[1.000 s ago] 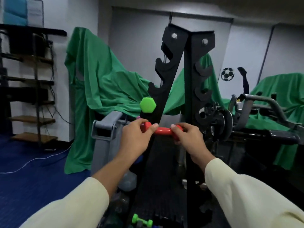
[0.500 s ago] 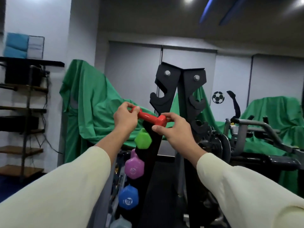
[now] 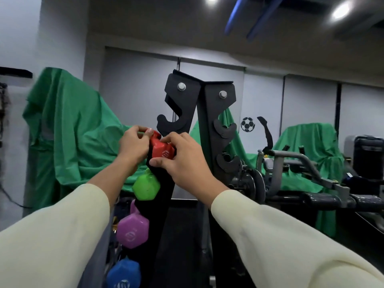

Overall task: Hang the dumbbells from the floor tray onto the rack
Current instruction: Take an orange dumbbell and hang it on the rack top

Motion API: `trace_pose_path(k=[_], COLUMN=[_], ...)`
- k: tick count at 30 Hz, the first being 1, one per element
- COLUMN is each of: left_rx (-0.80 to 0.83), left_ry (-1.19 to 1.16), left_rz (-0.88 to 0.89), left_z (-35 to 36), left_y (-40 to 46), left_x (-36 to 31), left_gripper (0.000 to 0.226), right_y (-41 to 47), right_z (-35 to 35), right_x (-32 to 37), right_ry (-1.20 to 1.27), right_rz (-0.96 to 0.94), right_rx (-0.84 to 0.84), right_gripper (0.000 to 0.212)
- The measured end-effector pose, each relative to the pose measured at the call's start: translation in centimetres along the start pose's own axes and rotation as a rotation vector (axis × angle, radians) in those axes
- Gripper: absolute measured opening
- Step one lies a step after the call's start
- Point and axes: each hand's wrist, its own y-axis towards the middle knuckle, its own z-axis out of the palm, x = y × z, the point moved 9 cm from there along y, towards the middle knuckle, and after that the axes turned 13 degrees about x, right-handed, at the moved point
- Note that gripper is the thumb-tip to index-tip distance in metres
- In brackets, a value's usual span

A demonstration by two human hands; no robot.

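Head view: left hand [image 3: 133, 146] and right hand [image 3: 182, 161] grip red dumbbell [image 3: 162, 148], hiding its handle

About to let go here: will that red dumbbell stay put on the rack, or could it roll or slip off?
The red dumbbell looks rigid and probably dense for its size; both the left hand and right hand grip it. Its flat-sided head should resist rolling. The glossy coating may be slick, so seat the handle fully in the rack hook, as with the green dumbbell below.

Held dumbbell [image 3: 162, 150] against rack [image 3: 204, 129], between both hands, above three hung dumbbells [image 3: 133, 231].
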Motion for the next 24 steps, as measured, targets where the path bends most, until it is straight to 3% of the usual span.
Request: trace_pose_path(k=[7,17,24], left_rx=[0.147,0.205,0.416], left_ry=[-0.186,-0.250,-0.262], left_rz=[-0.014,-0.115,-0.190], left_z=[1.3,2.1,3.9], left_y=[-0.4,0.0,-0.9], left_x=[0.4,2.3,3.6], left_gripper=[0.009,0.012,0.018], right_y=[0.4,1.3,1.2], right_z=[0.3,0.4,0.7], right_x=[0.4,1.7,1.7], right_ry=[-0.090,-0.168,-0.234], right_rz=[-0.079,-0.123,-0.138], right_rx=[0.049,0.085,0.086], right_gripper=[0.053,0.058,0.062])
